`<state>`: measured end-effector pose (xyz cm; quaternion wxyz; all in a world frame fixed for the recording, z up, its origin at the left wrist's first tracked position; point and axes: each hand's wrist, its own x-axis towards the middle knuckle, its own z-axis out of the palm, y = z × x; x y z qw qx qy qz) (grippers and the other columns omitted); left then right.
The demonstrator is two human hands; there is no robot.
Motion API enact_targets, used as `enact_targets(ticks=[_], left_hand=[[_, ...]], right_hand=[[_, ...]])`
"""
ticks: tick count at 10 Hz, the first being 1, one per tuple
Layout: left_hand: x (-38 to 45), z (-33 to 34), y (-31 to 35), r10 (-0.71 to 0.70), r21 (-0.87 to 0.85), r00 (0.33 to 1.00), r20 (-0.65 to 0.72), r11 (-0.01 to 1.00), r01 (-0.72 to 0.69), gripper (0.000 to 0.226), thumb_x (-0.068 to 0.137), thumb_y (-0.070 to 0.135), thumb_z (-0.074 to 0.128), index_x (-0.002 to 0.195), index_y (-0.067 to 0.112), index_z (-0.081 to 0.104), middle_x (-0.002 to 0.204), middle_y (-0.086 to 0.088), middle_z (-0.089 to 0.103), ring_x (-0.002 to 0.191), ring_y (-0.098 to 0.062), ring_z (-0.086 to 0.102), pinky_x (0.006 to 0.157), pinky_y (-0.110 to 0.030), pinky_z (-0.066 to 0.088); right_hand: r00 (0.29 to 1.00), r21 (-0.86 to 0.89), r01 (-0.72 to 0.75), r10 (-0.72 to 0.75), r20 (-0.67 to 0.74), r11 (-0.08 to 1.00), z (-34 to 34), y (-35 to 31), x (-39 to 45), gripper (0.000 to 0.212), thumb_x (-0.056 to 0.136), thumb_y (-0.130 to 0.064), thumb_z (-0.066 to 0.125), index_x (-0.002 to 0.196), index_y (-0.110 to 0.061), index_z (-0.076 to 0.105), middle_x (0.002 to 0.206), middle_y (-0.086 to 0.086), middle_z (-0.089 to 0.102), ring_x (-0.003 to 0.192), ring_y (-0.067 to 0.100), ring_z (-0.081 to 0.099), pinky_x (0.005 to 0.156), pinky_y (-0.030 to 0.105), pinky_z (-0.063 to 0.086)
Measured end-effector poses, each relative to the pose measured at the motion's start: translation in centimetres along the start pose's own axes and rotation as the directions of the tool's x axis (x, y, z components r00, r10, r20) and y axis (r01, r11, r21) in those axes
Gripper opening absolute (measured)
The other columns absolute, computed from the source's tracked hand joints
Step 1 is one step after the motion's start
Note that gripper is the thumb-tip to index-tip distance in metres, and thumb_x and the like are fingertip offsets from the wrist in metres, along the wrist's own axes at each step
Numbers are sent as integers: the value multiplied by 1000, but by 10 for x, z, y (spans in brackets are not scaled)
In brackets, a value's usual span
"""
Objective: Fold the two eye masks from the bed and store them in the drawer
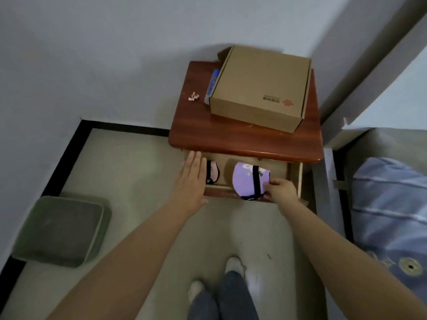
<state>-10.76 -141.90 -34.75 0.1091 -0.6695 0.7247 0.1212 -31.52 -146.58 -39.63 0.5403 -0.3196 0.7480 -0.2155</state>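
A home bedroom: a wooden nightstand (242,139) stands beside a bed with blue bedding (388,204).

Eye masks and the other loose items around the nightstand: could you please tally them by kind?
Eye masks: 2, pink in the drawer, purple held by the right hand
Cardboard boxes: 1
Blue tubes: 1
Total: 4

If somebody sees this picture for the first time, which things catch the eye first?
The purple eye mask, held by the right hand over the front edge of the open drawer. The flat, open left hand is at the drawer's left end, beside a pink eye mask inside. A cardboard box sits on the nightstand above.
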Motion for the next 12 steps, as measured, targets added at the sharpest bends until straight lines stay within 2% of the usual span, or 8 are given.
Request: enact_targets(ticks=[2, 4, 5, 6, 8, 10, 11, 12], left_hand=[[61, 56, -18, 126, 246, 992, -26, 962, -116, 120, 44, 54, 82, 136, -4, 31, 148, -19, 24, 135, -40, 30, 108, -48, 33], [73, 62, -34, 256, 325, 967, 16, 913, -247, 127, 13, 59, 84, 117, -7, 55, 122, -29, 60, 113, -42, 56, 84, -60, 48], [73, 60, -32, 338, 329, 940, 44, 884, -333, 126, 15, 57, 84, 120, -5, 51, 121, -25, 62, 112, -39, 58, 84, -58, 50], [74, 55, -36, 390, 341, 921, 6, 865, -368, 120, 24, 51, 85, 119, -6, 39, 119, -26, 63, 111, -40, 58, 83, -59, 50], [104, 22, -51, 374, 303, 914, -157, 899, -316, 110, 35, 45, 87, 119, -9, 42, 121, -30, 60, 111, -46, 56, 82, -66, 46], [143, 16, -45, 367, 293, 896, -250, 911, -291, 67, 50, 9, 85, 110, -9, 60, 113, -27, 66, 104, -40, 62, 79, -57, 53], [146, 25, -51, 401, 269, 867, -297, 906, -327, 72, 52, 18, 85, 113, -9, 57, 116, -28, 64, 107, -42, 60, 82, -59, 51], [144, 26, -52, 374, 147, 868, -326, 927, -345, 72, 82, 52, 49, 118, -10, 52, 123, -29, 59, 113, -45, 55, 88, -60, 46]], right_hand=[[996, -368, 93, -82, 44, 925, 42, 15, 91, 27, 88, -9, 49, 112, 1, 56, 120, 26, 60, 108, 38, 56, 95, 43, 43], [840, -745, 531, -369, 399, 403, 23, 20, 68, 44, 83, -32, 57, 121, -13, 45, 124, 16, 57, 108, 31, 53, 90, 38, 43], [698, -792, 611, -472, 539, -1, 6, 29, 38, 91, 53, -48, 80, 128, -12, 43, 134, 20, 51, 124, 41, 45, 101, 57, 32], [718, -862, 499, -514, 468, -89, -3, 13, 34, 115, 30, -45, 88, 128, -12, 39, 132, 29, 48, 123, 47, 35, 89, 69, 21], [777, -906, 415, -548, 310, 76, -17, -26, 54, 112, 51, -43, 82, 137, -7, 21, 148, 23, 26, 138, 39, 16, 107, 61, 3], [650, -977, 210, -753, 104, 46, 9, -44, 72, 55, 47, -15, 82, 96, -5, 62, 93, 21, 70, 84, 37, 67, 75, 63, 50], [616, -978, 205, -781, 102, 34, 15, -38, 73, 50, 48, -12, 82, 94, -4, 63, 93, 23, 70, 84, 39, 67, 76, 65, 48], [706, -878, 384, -704, 80, 286, 8, -45, 68, 67, 54, -27, 83, 110, -3, 55, 114, 26, 59, 108, 44, 53, 96, 65, 36]])
